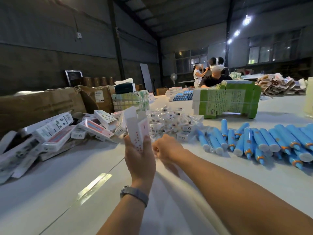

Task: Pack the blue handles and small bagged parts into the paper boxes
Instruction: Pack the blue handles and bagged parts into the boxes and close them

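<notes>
Right now your left hand [139, 150] grips an open paper box [138, 128] upright, flap up. Your right hand [166, 146] is curled just beside it, perhaps pinching something small, though blur hides it. Bagged parts [169, 119] lie just beyond both hands, blue handles [254, 141] off right on the table [67, 192]. Next, feed a handle into the box mouth.

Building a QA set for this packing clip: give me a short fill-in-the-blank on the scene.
1. The left hand holds a paper box with its top flap ____.
2. The blue handles lie to the ____ of the hands.
3. The wristwatch is on the ____ wrist.
4. The bagged parts are in ____ plastic.

Missing: open; right; left; clear
</notes>
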Demonstrator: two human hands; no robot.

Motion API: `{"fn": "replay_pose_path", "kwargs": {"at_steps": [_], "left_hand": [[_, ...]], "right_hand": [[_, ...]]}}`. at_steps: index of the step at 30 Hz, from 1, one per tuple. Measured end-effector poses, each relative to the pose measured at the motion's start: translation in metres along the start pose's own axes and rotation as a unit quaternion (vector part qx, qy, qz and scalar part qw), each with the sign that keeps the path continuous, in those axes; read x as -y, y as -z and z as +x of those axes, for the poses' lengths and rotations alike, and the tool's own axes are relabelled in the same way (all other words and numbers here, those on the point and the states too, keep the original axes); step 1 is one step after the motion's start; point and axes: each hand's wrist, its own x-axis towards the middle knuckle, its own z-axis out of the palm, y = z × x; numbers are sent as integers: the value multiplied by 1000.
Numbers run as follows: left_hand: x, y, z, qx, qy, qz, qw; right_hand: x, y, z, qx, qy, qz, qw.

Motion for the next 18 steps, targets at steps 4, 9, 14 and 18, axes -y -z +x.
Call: {"fn": "replay_pose_path", "kwargs": {"at_steps": [4, 9, 14, 18], "left_hand": [[-13, -5, -9, 57, 21, -66, 996], [-41, -15, -31, 169, 226, -269, 921], [-56, -18, -58, 260, 101, -232, 932], [-57, -20, -70, 308, 15, -200, 930]], "right_hand": [[-15, 33, -18, -136, -33, 214, 967], [-34, 115, -78, -287, -1, 460, 840], [-31, 154, -142, -348, 41, 531, 772], [-22, 159, -160, -393, 96, 474, 782]]}}
